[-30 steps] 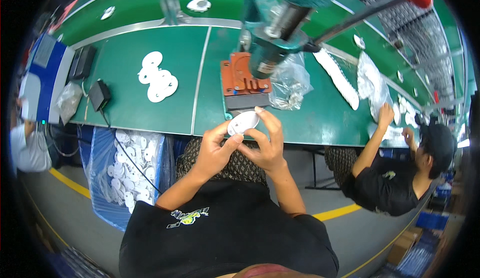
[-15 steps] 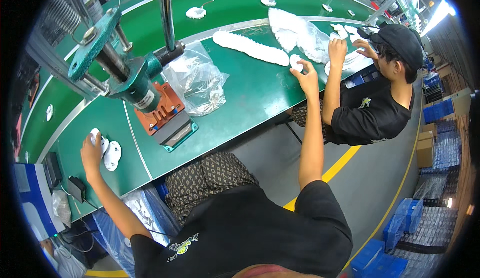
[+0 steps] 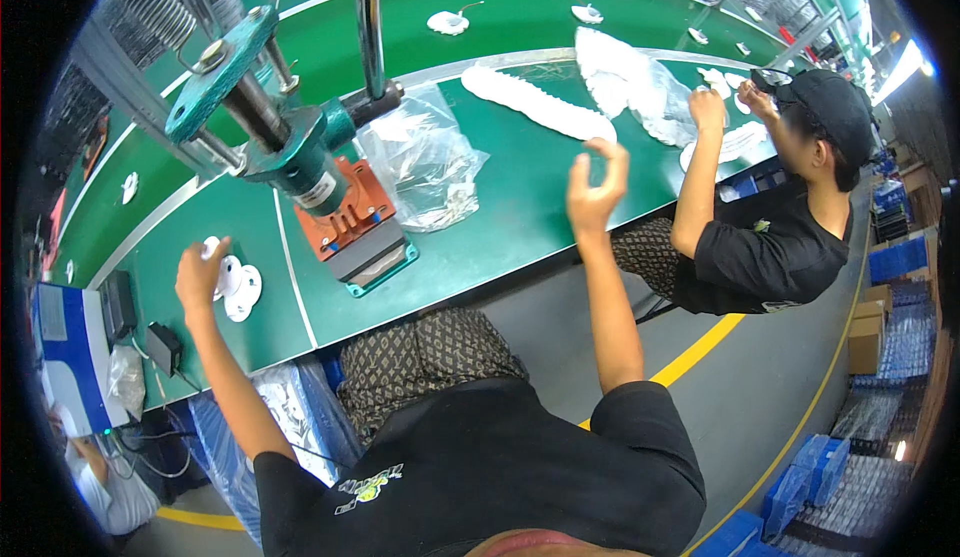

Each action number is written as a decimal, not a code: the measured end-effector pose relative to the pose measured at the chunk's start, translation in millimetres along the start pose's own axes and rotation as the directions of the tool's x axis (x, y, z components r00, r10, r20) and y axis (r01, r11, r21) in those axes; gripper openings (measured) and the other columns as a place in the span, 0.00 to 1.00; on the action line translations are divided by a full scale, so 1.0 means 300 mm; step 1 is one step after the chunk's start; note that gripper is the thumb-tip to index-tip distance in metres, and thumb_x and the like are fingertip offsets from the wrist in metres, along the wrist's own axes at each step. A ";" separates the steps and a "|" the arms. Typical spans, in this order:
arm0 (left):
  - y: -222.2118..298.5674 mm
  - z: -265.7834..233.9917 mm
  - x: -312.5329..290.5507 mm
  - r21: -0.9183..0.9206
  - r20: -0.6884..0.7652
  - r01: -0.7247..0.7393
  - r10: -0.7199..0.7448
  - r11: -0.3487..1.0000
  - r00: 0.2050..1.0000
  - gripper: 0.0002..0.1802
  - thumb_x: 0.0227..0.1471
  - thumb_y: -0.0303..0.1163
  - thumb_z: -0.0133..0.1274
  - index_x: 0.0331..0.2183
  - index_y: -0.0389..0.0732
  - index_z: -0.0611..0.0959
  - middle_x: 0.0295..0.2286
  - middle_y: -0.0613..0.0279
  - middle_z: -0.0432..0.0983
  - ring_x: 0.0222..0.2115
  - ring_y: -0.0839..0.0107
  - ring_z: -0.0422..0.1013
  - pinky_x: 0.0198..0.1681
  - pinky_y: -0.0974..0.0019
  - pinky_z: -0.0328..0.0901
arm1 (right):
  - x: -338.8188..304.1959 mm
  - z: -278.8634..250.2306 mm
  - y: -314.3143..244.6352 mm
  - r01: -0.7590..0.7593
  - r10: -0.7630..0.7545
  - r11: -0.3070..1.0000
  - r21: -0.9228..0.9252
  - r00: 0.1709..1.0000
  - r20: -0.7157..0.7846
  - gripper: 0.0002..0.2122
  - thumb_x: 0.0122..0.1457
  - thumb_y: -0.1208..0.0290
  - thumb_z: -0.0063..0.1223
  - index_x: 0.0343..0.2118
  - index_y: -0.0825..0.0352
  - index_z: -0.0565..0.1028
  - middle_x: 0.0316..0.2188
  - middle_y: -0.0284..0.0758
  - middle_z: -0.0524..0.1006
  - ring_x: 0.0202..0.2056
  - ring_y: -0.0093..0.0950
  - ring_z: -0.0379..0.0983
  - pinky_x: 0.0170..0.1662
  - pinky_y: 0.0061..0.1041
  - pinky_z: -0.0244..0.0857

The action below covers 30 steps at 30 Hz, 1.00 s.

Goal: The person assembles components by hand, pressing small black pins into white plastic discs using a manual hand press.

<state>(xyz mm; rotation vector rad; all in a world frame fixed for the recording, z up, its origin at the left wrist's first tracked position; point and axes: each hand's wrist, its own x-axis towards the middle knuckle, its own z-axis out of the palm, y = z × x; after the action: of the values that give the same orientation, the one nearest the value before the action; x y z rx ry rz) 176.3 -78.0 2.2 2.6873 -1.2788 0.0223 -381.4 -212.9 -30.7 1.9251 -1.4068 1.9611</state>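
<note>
At the left of the green table my left hand (image 3: 198, 277) has its fingers closed round a white disc (image 3: 210, 248). Right beside it lie more flat white discs (image 3: 243, 294) with small dark marks, partly overlapping. My right hand (image 3: 597, 192) is raised near the table's front edge, thumb and fingers curved apart, and I see nothing between them. Its fingertips overlap the near end of a long row of stacked white pieces (image 3: 535, 102). Between my hands stands a green hand press (image 3: 300, 172) with an orange fixture (image 3: 345, 212) on a grey block.
Behind the press lies a clear bag (image 3: 420, 162) of small parts; a white plastic bag (image 3: 635, 87) is farther right. A co-worker (image 3: 780, 197) sits at the right, hands raised over white pieces. White parts lie on the green conveyor (image 3: 520, 17). A blue-white box (image 3: 75, 357) stands far left.
My right hand has drawn back toward me and left; the white disc seen at its fingertips is out of sight. My left hand stays by the discs. The whole view has shifted slightly.
</note>
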 end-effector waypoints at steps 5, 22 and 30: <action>0.038 -0.051 0.023 -0.074 0.070 -0.143 0.148 0.987 0.986 0.28 0.45 0.40 0.61 0.46 0.34 0.80 0.41 0.41 0.78 0.43 0.46 0.74 0.48 0.53 0.68 | -0.106 0.259 -0.288 0.177 -0.361 0.919 0.353 0.738 0.570 0.08 0.53 0.75 0.57 0.36 0.68 0.77 0.37 0.43 0.78 0.41 0.42 0.74 0.45 0.37 0.69; 0.320 0.066 -0.485 -0.904 -0.233 -0.207 -0.026 0.374 0.972 0.18 0.63 0.29 0.46 0.53 0.34 0.75 0.42 0.60 0.77 0.40 0.76 0.72 0.42 0.71 0.67 | -0.078 0.488 -0.297 0.243 -0.203 0.962 0.122 0.342 0.917 0.09 0.53 0.75 0.49 0.37 0.70 0.71 0.34 0.52 0.76 0.39 0.53 0.73 0.41 0.47 0.66; 0.304 0.076 -0.405 -0.392 -0.662 -0.529 0.168 0.753 0.730 0.16 0.58 0.23 0.49 0.49 0.35 0.78 0.41 0.47 0.78 0.43 0.54 0.73 0.49 0.58 0.65 | -0.146 0.354 -0.352 0.304 -0.278 0.951 0.062 0.744 0.608 0.11 0.55 0.77 0.53 0.42 0.68 0.75 0.35 0.47 0.78 0.41 0.48 0.72 0.45 0.41 0.66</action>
<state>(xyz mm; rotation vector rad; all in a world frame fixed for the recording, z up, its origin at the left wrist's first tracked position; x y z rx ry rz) 27.6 -44.6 -17.6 1.6792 -1.3072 0.4347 -226.8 -192.9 -29.4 2.7082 -1.1059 1.1965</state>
